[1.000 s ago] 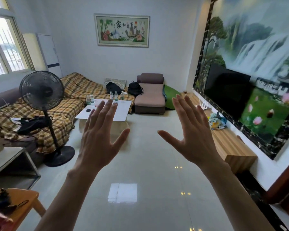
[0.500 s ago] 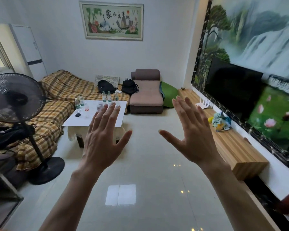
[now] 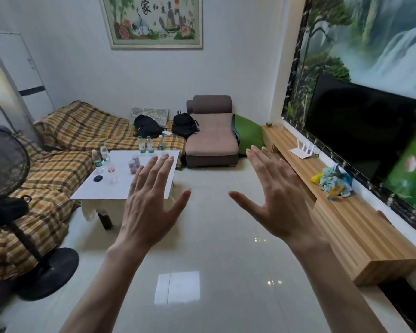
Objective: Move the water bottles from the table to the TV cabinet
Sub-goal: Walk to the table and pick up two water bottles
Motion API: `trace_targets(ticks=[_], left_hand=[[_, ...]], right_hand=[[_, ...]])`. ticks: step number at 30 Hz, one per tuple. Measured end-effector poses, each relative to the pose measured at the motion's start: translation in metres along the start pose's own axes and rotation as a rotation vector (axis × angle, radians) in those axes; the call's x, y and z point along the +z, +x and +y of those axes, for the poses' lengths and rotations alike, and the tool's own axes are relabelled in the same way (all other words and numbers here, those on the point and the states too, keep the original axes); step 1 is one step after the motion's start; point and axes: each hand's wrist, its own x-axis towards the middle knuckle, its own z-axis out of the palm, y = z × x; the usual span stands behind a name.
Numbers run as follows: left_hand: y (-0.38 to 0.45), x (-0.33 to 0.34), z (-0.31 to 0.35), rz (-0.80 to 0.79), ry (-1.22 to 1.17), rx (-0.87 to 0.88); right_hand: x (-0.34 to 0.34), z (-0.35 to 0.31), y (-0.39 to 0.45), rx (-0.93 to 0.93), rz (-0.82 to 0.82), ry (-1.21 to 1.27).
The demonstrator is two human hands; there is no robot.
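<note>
Both hands, left [image 3: 151, 203] and right [image 3: 277, 200], hang spread-fingered and empty at frame centre, likely because the bottles [image 3: 146, 144] stand out of reach on the table [image 3: 120, 188] at left, well apart from the cabinet [image 3: 346, 222] along the right.

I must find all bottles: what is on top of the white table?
On the table: five bottles, two cups, a glass, a black thing. The left hand covers its near right part.
</note>
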Motion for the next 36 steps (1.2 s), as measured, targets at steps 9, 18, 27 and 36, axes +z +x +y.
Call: trace_targets(ticks=[9, 18, 27, 36], left_hand=[[0.127, 0.107, -0.046, -0.005, 0.031, -0.007], [0.214, 0.187, -0.120, 0.012, 0.013, -0.086], [0.328, 0.278, -0.243, 0.015, 0.017, -0.115], [0.435, 0.352, -0.348, 0.007, -0.004, -0.138]], right_hand=[[0.087, 0.106, 0.113, 0.021, 0.004, 0.029], [0.193, 0.152, 0.220, -0.014, -0.053, 0.062], [0.326, 0.181, 0.376, -0.056, -0.074, 0.091], [0.428, 0.213, 0.492, -0.037, -0.084, 0.078]])
